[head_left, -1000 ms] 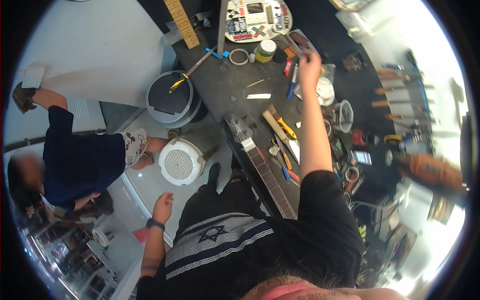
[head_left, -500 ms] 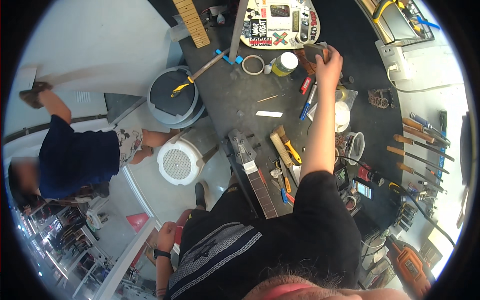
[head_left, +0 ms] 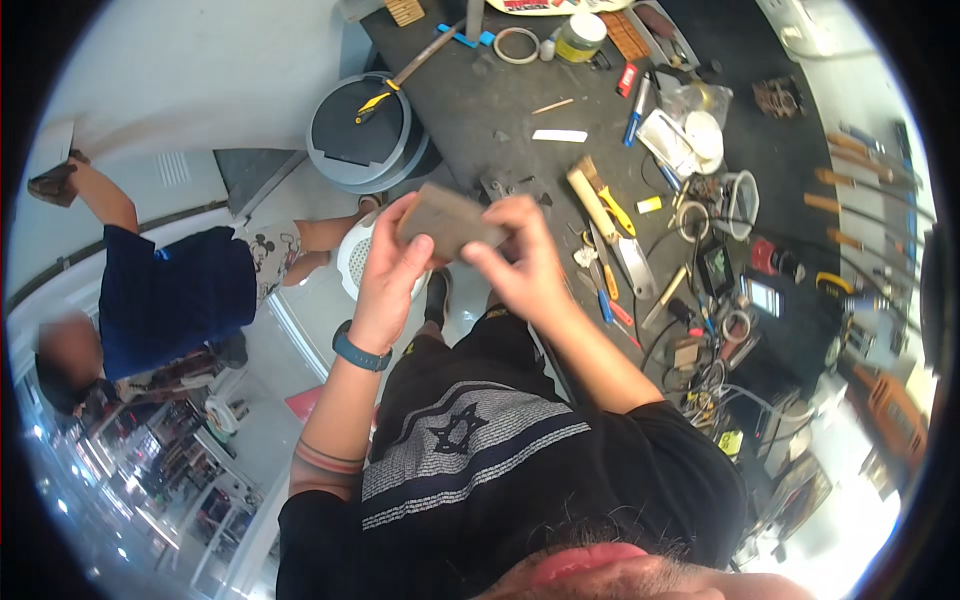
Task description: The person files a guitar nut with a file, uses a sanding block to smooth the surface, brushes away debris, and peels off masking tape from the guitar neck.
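A grey-brown block is held in the air between both hands, in front of the torso and close to the near edge of the dark surface. Its left end is clasped by the left hand, with the thumb laid over the face; its right end is pinched by the right hand. Its details are softened by blur.

With the block taken as the clock's centre, a white stool is partly covered by the left hand at 8 o'clock. At 2 o'clock, a headstock on the surface is partly blocked from sight by the right hand. A lidded grey bin is seen between 10 and 11 o'clock, beside the surface.

Farther off at 2 o'clock, a white strip and a blue marker are left lying apart. At 1 o'clock, a white-lidded jar is set beyond them. The 3 o'clock side is crowded: a yellow-handled brush is laid there, with a lit phone placed well beyond it.
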`<state>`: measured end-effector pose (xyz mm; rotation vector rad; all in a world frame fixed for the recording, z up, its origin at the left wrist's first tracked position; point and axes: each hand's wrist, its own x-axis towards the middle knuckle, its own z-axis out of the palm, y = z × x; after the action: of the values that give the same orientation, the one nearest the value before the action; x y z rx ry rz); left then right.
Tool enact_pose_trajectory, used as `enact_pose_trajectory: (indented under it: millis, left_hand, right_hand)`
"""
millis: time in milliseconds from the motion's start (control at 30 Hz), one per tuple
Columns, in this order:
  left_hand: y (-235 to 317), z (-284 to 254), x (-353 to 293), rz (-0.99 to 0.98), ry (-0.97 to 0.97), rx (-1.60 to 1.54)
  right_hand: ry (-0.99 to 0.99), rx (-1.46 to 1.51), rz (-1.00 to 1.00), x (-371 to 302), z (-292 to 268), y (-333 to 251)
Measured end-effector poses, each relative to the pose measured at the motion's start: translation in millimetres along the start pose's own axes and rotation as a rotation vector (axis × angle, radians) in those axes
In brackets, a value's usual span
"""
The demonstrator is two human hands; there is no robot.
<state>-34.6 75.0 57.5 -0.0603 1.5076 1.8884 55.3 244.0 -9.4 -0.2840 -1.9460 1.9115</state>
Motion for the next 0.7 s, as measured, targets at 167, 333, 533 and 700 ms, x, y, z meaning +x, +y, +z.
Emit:
enact_pose_trajectory:
  millis: [167,333,533,700]
  left_hand:
    - [-29,-45,-42,0.082,-0.025,0.191]
    - [-29,-73,-81,0.779,-0.353,0.99]
    - [-44,-62,-95,1.068,-0.556,0.754]
    - [-66,-55,-99,0.92,-0.623,0.685]
  right_hand:
    - [0.029,0.035,0.337,-80,40,-16]
    - [-0.092,0.247,0.622,-137,46,-55]
    - [0.193,0.014,0.315,-174,79,-77]
    - [0.204,-0.167,0.387,-188,62,-83]
